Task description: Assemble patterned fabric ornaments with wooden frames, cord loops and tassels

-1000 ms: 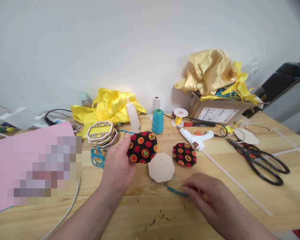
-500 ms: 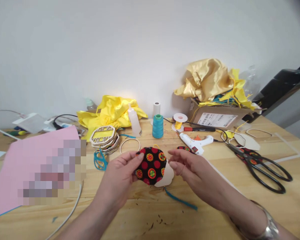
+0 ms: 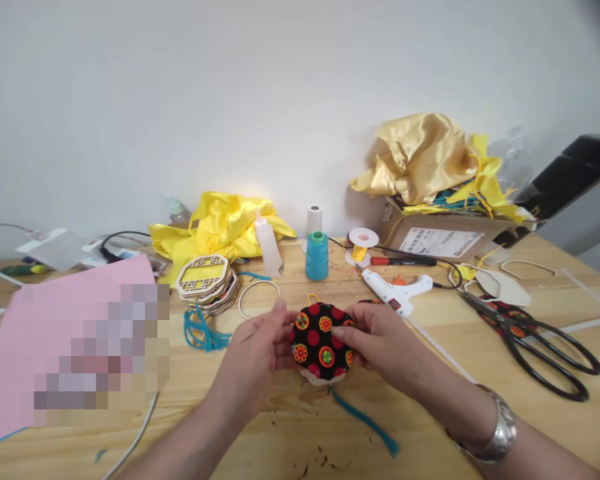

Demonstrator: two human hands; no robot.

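A round black fabric piece with red dots and flower motifs lies over a cream scalloped backing, whose lower edge peeks out. My right hand grips the fabric piece at its right side, thumb on top and fingers behind. At the left edge, my left hand rests its fingertips against or under the piece, its thumb lifted off. A yellow loop shows above the piece, and a teal tassel trails below it. Behind my right hand, another patterned scrap is mostly hidden.
Behind the hands stand a teal thread cone, a plastic bottle and a white glue gun. Black-handled scissors lie at right. Stacked wooden frames and a wooden ring sit at left, near pink sheeting.
The fabric piece has shifted right and now covers most of the backing. My right hand has closed on its right side, while my left thumb has lifted from it.
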